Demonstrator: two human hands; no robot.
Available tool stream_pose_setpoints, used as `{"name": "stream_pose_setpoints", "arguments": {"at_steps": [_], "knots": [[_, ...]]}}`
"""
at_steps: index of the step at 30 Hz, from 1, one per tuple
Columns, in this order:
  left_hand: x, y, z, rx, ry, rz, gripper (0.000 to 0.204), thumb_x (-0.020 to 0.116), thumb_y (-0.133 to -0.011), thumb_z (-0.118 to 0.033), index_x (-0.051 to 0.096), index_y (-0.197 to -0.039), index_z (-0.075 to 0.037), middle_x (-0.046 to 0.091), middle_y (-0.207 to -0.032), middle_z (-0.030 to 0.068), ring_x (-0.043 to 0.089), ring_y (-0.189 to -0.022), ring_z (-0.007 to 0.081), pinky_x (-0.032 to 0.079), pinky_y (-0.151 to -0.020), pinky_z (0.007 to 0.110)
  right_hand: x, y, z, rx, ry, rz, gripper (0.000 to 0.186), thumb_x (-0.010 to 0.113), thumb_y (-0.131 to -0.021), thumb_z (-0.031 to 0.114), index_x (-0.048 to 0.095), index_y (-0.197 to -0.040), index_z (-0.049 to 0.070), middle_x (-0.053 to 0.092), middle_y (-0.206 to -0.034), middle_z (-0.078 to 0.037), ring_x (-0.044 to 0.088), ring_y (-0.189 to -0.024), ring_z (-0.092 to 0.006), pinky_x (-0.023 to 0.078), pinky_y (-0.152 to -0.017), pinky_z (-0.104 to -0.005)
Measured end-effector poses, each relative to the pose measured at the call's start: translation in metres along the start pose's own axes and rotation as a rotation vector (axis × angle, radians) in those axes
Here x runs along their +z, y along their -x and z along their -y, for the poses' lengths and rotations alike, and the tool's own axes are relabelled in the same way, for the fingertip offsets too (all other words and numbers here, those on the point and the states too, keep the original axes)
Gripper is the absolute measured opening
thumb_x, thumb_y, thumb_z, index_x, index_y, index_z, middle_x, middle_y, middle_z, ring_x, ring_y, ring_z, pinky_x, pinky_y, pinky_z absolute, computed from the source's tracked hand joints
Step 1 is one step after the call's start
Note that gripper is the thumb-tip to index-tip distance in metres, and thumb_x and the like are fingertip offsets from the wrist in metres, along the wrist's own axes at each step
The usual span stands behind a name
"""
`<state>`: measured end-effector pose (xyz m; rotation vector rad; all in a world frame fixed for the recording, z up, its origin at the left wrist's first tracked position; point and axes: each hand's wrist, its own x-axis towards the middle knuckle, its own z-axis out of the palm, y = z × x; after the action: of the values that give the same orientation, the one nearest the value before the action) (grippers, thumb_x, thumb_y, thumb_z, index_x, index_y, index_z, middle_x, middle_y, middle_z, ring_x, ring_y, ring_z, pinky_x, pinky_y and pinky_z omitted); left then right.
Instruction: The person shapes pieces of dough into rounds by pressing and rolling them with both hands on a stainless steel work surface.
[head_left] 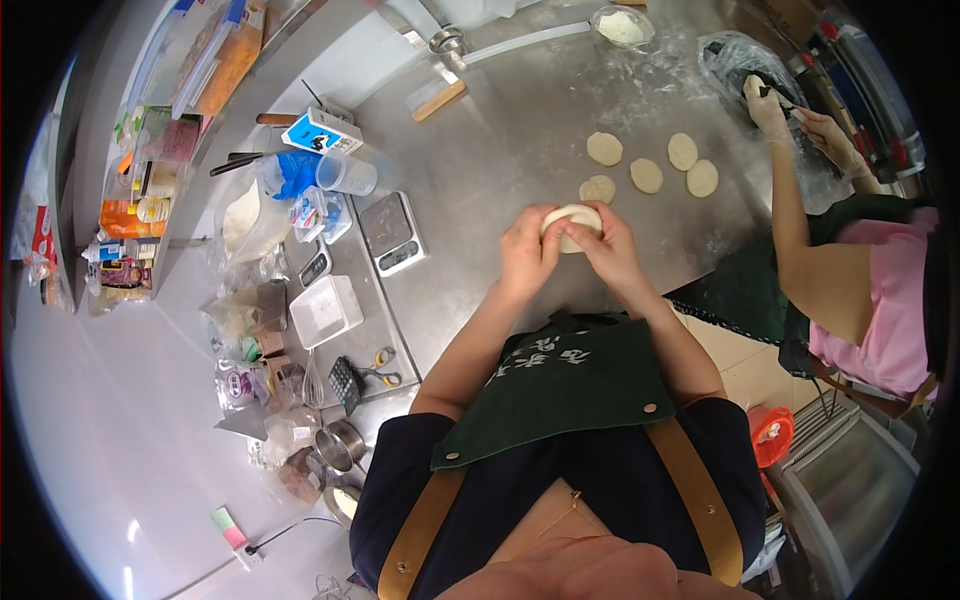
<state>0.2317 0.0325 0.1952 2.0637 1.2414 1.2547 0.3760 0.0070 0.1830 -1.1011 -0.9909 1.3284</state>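
Observation:
A pale round of dough (574,217) is held between my two hands over the steel table, close in front of my apron. My left hand (527,247) grips its left side with the fingers curled round it. On the other side my right hand (610,248) closes on the dough, its thumb pressed near the middle. Several flattened dough rounds lie on the table just beyond my hands, the nearest dough round (597,189) almost at my fingertips. The underside of the held dough is hidden.
A kitchen scale (392,232), a white tray (326,311) and scissors (381,367) lie to the left. A bowl of flour (622,27) stands at the far edge. At the right a co-worker's gloved hands (768,115) hold dough and a dark tool.

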Motion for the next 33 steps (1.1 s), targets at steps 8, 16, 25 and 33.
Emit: {"name": "stream_pose_setpoints", "arguments": {"at_steps": [8, 16, 25, 33], "knots": [[0.005, 0.002, -0.004, -0.303, 0.440, -0.060, 0.016, 0.060, -0.093, -0.014, 0.055, -0.102, -0.003, 0.060, -0.090, 0.0115, 0.060, -0.075, 0.0188, 0.049, -0.063, 0.029, 0.003, 0.001, -0.001, 0.152, -0.540, 0.003, 0.030, 0.062, -0.094, 0.020, 0.055, -0.117, 0.002, 0.062, -0.102, -0.003, 0.059, -0.090, -0.0088, 0.048, -0.076, -0.0246], [-0.002, -0.002, 0.005, -0.019, 0.067, 0.018, 0.013, 0.062, -0.091, -0.006, 0.056, -0.101, -0.001, 0.059, -0.087, 0.0058, 0.056, -0.075, 0.0108, 0.046, -0.063, 0.025, -0.005, -0.006, -0.007, -0.035, -0.023, -0.032, 0.029, 0.063, -0.093, 0.015, 0.058, -0.117, 0.000, 0.064, -0.102, -0.005, 0.059, -0.090, -0.0096, 0.048, -0.078, -0.0245], [-0.014, -0.006, 0.000, -0.166, 0.206, 0.081, 0.013, 0.061, -0.089, -0.006, 0.060, -0.100, 0.000, 0.063, -0.087, 0.0100, 0.060, -0.073, 0.0186, 0.047, -0.064, 0.028, -0.001, -0.005, -0.003, 0.089, -0.350, 0.012, 0.029, 0.064, -0.090, 0.010, 0.059, -0.116, -0.001, 0.065, -0.104, -0.006, 0.060, -0.089, -0.0101, 0.049, -0.078, -0.0244], [-0.022, -0.003, 0.008, -0.234, 0.288, 0.096, 0.017, 0.059, -0.093, -0.012, 0.059, -0.105, -0.001, 0.065, -0.095, 0.0112, 0.064, -0.082, 0.0265, 0.051, -0.070, 0.037, -0.003, -0.006, 0.009, 0.159, -0.078, 0.086, 0.026, 0.065, -0.090, 0.010, 0.061, -0.113, -0.001, 0.065, -0.103, -0.005, 0.059, -0.089, -0.0082, 0.049, -0.072, -0.0229]]}}
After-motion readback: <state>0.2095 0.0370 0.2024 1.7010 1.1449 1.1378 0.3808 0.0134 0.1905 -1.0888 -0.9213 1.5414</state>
